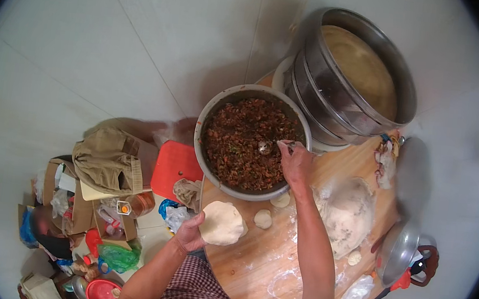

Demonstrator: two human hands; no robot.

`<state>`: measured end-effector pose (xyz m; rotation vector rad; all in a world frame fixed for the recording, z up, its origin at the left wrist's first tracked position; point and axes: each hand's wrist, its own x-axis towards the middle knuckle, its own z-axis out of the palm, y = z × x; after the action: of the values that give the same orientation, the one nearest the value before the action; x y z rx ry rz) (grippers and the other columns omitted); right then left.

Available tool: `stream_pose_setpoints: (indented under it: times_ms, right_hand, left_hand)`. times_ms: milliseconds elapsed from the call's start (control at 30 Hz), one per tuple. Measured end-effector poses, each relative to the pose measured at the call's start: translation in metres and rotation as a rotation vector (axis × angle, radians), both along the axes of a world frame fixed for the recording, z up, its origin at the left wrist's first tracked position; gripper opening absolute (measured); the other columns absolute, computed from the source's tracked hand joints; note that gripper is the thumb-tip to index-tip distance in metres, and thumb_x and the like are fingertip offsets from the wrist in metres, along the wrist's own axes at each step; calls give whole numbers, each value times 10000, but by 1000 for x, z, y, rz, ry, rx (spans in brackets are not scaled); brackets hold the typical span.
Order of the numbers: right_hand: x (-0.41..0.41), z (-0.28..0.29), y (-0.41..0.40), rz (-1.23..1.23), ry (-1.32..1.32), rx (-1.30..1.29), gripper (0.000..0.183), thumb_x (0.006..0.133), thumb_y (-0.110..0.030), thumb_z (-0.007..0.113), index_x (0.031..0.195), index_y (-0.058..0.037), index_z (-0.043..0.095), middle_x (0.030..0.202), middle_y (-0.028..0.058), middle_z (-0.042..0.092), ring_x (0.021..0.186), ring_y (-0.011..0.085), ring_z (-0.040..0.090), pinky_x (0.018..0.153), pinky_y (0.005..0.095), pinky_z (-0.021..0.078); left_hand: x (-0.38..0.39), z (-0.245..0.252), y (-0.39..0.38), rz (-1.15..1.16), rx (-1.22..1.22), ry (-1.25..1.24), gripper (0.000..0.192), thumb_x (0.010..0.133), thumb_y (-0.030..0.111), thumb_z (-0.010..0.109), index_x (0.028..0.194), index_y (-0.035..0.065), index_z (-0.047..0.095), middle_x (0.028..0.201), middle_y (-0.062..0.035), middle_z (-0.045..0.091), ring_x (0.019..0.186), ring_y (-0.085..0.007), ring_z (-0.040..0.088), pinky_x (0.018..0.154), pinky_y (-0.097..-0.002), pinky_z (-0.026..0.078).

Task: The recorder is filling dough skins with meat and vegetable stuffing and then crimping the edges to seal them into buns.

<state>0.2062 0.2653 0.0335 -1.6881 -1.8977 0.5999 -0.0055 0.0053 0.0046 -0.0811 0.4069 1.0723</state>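
My left hand holds a flat round dough wrapper over the edge of the wooden table. With my right hand I grip a metal spoon whose bowl rests at the surface of a chopped, reddish-brown filling. That filling lies in a large metal basin. Close to the basin's near rim are two small dough pieces, one plainly in view and another partly hidden by the basin. A large floured dough mass sits right of my right forearm, with a small dough piece beside it.
Stacked metal steamer tiers stand behind the basin at the right. A metal bowl and a clear plastic bag are at the table's right edge. To the left are a red stool, cardboard boxes and part of another person.
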Motion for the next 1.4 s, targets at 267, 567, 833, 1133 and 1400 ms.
stream_pose_setpoints:
  times_ms: [267, 567, 833, 1133, 1400]
  right_hand:
    - [16, -2, 16, 60, 245, 161, 162, 924, -120, 702, 1038, -18, 755, 948, 164, 742, 767, 302, 718, 712, 341, 560]
    - [4, -43, 3, 365, -122, 493, 190, 865, -54, 699, 1054, -68, 708, 1105, 114, 709, 917, 293, 725, 757, 370, 594]
    - [21, -16, 3, 416, -70, 481, 150, 890, -49, 690, 1036, -21, 709, 1038, 130, 723, 893, 320, 719, 771, 393, 593]
    - [20, -39, -13, 411, -268, 447, 245, 832, -23, 706, 1076, -32, 694, 1049, 110, 704, 857, 303, 716, 731, 383, 590]
    - [21, -13, -17, 411, -79, 510, 175, 877, -14, 673, 1048, -8, 707, 1037, 159, 716, 912, 331, 718, 775, 394, 599]
  left_hand:
    - [-11, -1, 3, 114, -67, -61, 853, 909, 450, 708, 1549, 44, 318, 1568, -186, 399, 1440, -410, 392, 1195, -578, 306]
    - [-13, 0, 12, 158, -40, -27, 818, 931, 435, 685, 1540, 25, 323, 1558, -199, 409, 1440, -416, 389, 1197, -580, 306]
    - [-11, 4, 9, 165, -72, 2, 816, 915, 458, 694, 1524, 31, 358, 1546, -203, 426, 1421, -425, 414, 1184, -591, 320]
    - [-8, 3, 10, 177, -83, -8, 818, 912, 455, 700, 1521, 28, 361, 1538, -216, 430, 1412, -433, 422, 1175, -604, 326]
    - [-4, 12, 18, 188, -36, 21, 819, 918, 460, 692, 1527, 34, 350, 1537, -216, 428, 1415, -435, 418, 1171, -605, 336]
